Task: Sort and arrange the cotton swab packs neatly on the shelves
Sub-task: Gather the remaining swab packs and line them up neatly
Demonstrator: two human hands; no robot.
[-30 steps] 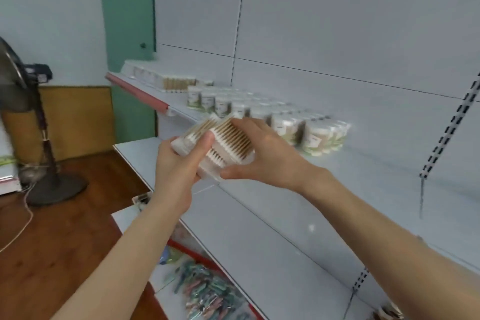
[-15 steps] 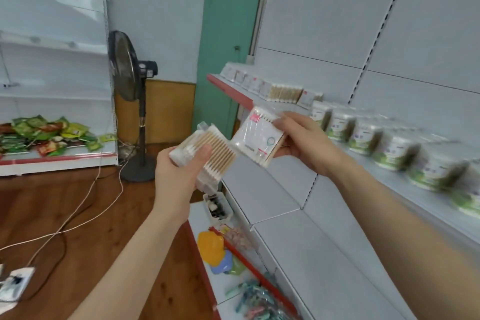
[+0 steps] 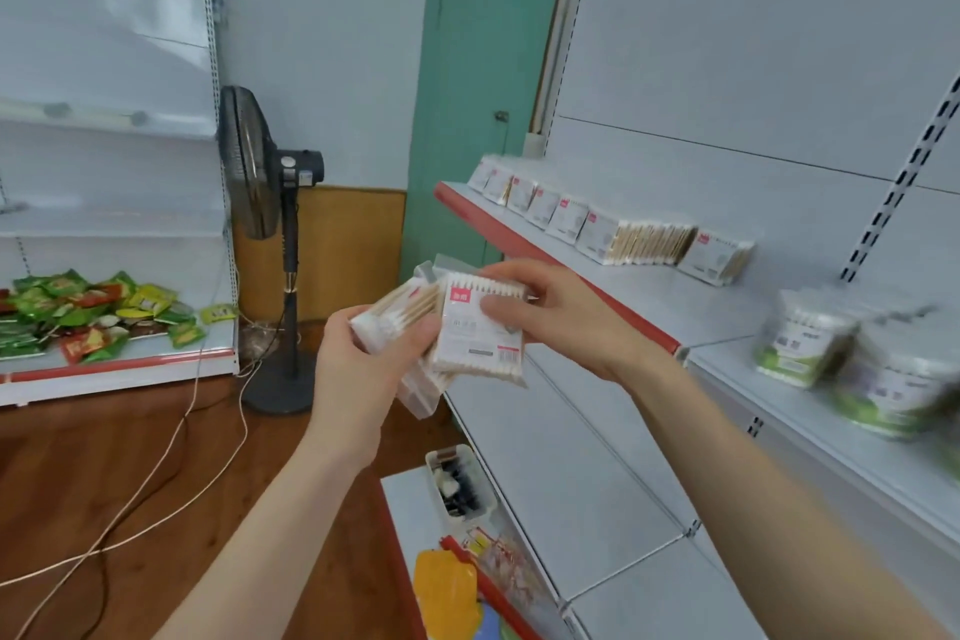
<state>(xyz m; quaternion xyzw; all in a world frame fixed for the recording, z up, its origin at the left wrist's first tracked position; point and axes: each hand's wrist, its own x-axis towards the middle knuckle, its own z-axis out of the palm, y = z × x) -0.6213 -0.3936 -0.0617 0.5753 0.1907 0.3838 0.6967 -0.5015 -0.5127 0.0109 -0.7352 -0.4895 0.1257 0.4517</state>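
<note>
1. Head view: my left hand [image 3: 358, 369] grips the remaining swab packs [image 3: 395, 312]. My right hand [image 3: 561, 322] pinches one labelled pack [image 3: 480, 333], pulled off that stack a moment ago.
2. My view has swung toward the shelf row [image 3: 597, 229], so I judge placing comes next.

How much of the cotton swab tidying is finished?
Looks done: a row of flat swab packs stands along the red-edged shelf, with round tubs further right. In hand: the right hand pinches one labelled pack; the left hand grips a small stack. Left: shelving those held packs.
</note>
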